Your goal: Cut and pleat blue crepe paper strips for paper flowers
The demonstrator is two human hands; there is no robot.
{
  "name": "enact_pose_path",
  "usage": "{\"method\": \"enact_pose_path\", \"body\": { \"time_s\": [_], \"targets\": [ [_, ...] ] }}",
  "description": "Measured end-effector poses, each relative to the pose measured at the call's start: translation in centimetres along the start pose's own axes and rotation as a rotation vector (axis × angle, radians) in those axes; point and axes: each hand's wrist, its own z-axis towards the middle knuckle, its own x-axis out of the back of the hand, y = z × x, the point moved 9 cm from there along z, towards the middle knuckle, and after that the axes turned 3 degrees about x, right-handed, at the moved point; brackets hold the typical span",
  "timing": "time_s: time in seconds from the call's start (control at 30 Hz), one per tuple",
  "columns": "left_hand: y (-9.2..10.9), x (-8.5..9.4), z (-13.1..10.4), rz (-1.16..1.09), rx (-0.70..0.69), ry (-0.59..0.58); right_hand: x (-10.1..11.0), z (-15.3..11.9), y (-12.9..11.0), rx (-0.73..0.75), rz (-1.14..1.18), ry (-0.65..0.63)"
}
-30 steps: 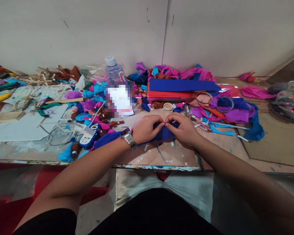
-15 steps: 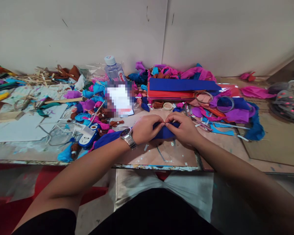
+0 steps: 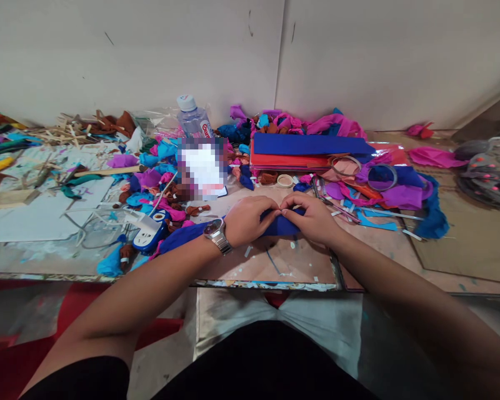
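Observation:
Both hands pinch a long strip of dark blue crepe paper (image 3: 280,224) just above the table, their thumb tips meeting at its upper edge. My left hand (image 3: 246,218), with a metal watch (image 3: 217,234) on its wrist, is closed on the strip. From the right, my right hand (image 3: 310,218) is closed on it too, thumb against forefinger. The strip's left part (image 3: 187,236) runs behind my left wrist towards the power socket. Exactly what lies between the fingertips is hidden.
A blue-and-white power socket (image 3: 150,233) with cables stands left of the hands. Behind are a blurred phone (image 3: 203,169), a clear bottle (image 3: 194,119), a tape roll (image 3: 285,180) and stacked blue and red sheets (image 3: 312,145). Crumpled coloured bundles (image 3: 148,180) crowd the left; clear tape rolls (image 3: 382,176) lie right.
Almost nothing differs. Both hands keep their pinch on the blue strip in the same place, and the view has shifted very slightly.

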Motion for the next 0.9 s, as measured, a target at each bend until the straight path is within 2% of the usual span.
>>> {"method": "enact_pose_path", "body": {
  "time_s": [0.43, 0.67, 0.9],
  "targets": [
    [0.2, -0.3, 0.0, 0.03, -0.014, -0.023, -0.3, -0.1, 0.8, -0.039, 0.02, -0.023],
    [-0.3, 0.5, 0.0, -0.112, 0.046, 0.003, 0.0, -0.2, 0.6, -0.026, 0.016, 0.004],
    [-0.7, 0.3, 0.1, -0.224, 0.117, -0.04, 0.0, 0.0, -0.2, 0.041, -0.017, -0.012]
  ]
}}
